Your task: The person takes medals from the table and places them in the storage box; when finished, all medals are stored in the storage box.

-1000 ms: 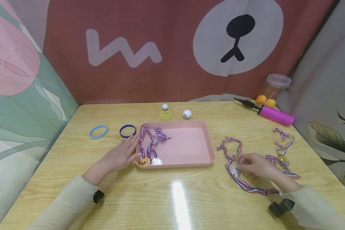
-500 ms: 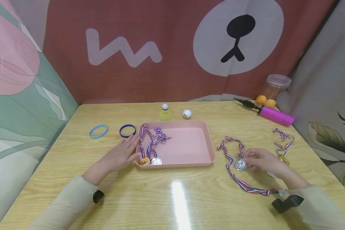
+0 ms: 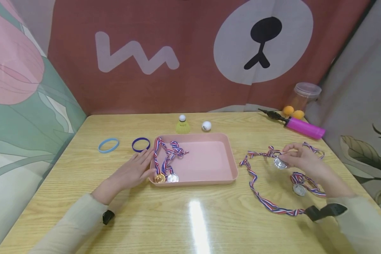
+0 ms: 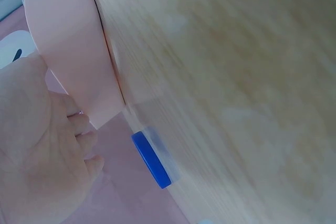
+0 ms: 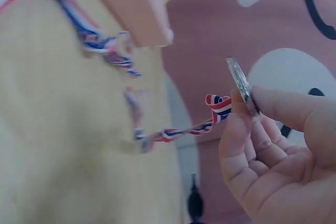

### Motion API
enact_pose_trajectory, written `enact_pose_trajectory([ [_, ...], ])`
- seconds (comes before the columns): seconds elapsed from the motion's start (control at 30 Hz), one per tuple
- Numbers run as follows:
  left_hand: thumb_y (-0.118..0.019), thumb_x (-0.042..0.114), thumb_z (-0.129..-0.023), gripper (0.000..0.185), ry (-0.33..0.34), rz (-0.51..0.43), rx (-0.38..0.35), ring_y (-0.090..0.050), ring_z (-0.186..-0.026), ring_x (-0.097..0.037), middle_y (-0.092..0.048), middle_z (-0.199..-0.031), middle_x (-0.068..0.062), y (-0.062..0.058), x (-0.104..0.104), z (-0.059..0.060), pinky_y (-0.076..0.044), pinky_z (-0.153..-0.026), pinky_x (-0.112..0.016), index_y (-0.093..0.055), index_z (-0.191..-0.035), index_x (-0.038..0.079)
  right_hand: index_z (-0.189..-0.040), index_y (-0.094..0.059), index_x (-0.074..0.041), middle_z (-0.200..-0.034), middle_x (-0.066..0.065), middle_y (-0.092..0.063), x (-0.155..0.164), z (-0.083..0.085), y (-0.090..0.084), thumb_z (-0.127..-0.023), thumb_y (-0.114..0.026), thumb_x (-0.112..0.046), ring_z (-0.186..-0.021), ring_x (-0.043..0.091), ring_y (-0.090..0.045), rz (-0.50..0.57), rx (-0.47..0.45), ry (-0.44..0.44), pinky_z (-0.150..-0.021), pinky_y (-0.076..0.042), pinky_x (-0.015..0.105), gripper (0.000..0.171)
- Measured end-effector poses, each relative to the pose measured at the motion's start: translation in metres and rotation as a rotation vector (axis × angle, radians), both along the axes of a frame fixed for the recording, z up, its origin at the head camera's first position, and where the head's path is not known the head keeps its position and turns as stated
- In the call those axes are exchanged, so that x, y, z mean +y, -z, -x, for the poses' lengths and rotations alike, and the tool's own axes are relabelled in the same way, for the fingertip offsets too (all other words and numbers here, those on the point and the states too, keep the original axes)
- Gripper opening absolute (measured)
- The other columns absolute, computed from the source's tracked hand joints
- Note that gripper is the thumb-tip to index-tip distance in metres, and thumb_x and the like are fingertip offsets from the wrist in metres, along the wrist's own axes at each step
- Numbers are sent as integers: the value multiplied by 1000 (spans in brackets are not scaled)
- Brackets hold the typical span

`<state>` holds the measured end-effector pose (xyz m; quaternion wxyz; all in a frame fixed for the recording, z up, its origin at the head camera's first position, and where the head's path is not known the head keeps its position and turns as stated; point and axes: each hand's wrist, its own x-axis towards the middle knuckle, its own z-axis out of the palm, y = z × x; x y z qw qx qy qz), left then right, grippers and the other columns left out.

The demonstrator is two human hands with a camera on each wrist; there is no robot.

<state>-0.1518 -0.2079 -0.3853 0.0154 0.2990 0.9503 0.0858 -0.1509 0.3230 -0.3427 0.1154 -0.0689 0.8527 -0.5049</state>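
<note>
My right hand [image 3: 300,159] pinches a silver medal [image 3: 279,163] by its edge. The right wrist view shows that medal [image 5: 242,85] between thumb and fingers, its striped ribbon [image 5: 194,129] trailing off. Fingers extended, my left hand [image 3: 131,173] rests against the left wall of a pink tray [image 3: 206,182]. In the tray's left part lie a gold medal [image 3: 160,178] and a silver one [image 3: 173,177] with knotted red, white and blue ribbons. Another silver medal [image 3: 299,189] lies on its ribbon below my right forearm. A long ribbon [image 3: 257,190] runs toward my right wrist.
Left of the tray are a light blue wristband [image 3: 108,145] and a dark blue one [image 3: 141,144]. Behind it stand a yellow shuttlecock [image 3: 182,125] and a white ball [image 3: 206,126]. A pink hand pump [image 3: 306,127], orange balls [image 3: 298,114] and a clear jar [image 3: 306,93] sit back right.
My right hand has picked up the silver medal and carried it back and to the right, drawing its ribbon along. The left hand has stayed by the tray.
</note>
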Motion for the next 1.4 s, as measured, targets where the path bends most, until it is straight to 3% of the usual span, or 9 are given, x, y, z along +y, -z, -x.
enact_pose_trajectory([
  [0.13, -37, 38, -99, 64, -3, 4, -10, -14, -135, -38, -18, -148, -21, 0, 0, 0, -14, -108, -50, -20, -143, -6, -103, -44, -5, -81, -1, -64, 3, 8, -15, -93, -55, -11, -72, 13, -62, 88, 74, 22, -66, -51, 26, 15],
  [0.27, -36, 39, -99, 65, -3, 2, -15, -13, -135, -38, -17, -149, -21, 1, 0, 0, -14, -108, -50, -19, -143, -6, -107, -52, -12, -87, -3, -60, 2, 12, -34, -92, -56, -12, -76, 10, -59, 132, 103, 62, -66, -51, 22, 15],
  [0.57, -36, 39, -99, 65, -5, 1, -12, -13, -135, -38, -17, -149, -21, 0, -1, 1, -14, -108, -51, -19, -144, -5, -111, -61, -11, -95, 3, -58, -17, 19, -79, -90, -59, -9, -82, 12, -58, 340, 116, 80, -68, -51, 20, 21],
  [0.77, -36, 39, -99, 65, -6, -1, -20, -13, -135, -38, -16, -149, -20, 0, 0, 1, -13, -108, -50, -18, -144, -5, -113, -62, -4, -93, 6, -61, -44, 25, -96, -90, -54, 3, -78, 13, -58, 519, 149, -101, -68, -51, 21, 25],
  [0.87, -36, 38, -99, 65, -5, -7, -23, -12, -135, -38, -16, -149, -20, 0, 0, 0, -13, -108, -50, -18, -144, -5, -112, -64, -4, -89, 4, -63, -62, 27, -98, -90, -51, 7, -75, 13, -59, 534, 139, -205, -67, -51, 22, 27],
  [1.03, -38, 36, -99, 64, 0, -13, -5, -14, -135, -39, -17, -148, -21, -1, 1, 1, -15, -107, -51, -19, -143, -6, -112, -64, -5, -93, 5, -67, -92, 30, -91, -90, -54, 4, -78, 13, -61, 456, 97, -301, -71, -51, 24, 26],
  [1.2, -38, 37, -99, 64, 1, -10, -11, -13, -135, -39, -16, -149, -21, 0, 1, 2, -14, -108, -51, -19, -143, -6, -116, -58, 3, -97, 8, -66, -124, 38, -76, -91, -55, -1, -82, 15, -62, 355, 89, -362, -72, -52, 29, 26],
  [1.4, -36, 39, -99, 65, 6, -3, -11, -12, -135, -38, -14, -149, -21, 2, 3, 5, -13, -108, -51, -18, -144, -5, -122, -53, 8, -96, 10, -66, -155, 51, -62, -90, -58, -6, -84, 18, -63, 265, 53, -368, -78, -51, 34, 35],
])
